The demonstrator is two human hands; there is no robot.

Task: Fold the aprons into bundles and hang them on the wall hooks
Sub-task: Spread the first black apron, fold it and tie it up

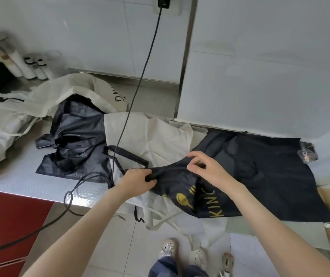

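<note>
A black apron (264,176) with yellow print lies spread on the steel counter (20,176), its lower part hanging over the front edge. My left hand (138,181) grips the apron's bib edge at its left corner. My right hand (202,166) pinches the same edge a little further right. Under it lies a cream apron (152,136) with straps dangling off the counter. A crumpled dark grey apron (76,140) sits to the left, and more cream aprons (40,100) are heaped at the back left. No wall hooks are in view.
A black cable (140,80) runs from a wall plug (163,2) down across the aprons and off the counter's front. Jars and bottles (30,64) stand at the back left. A red cabinet front (10,222) lies below the counter; slippered feet (182,252) stand on the tiled floor.
</note>
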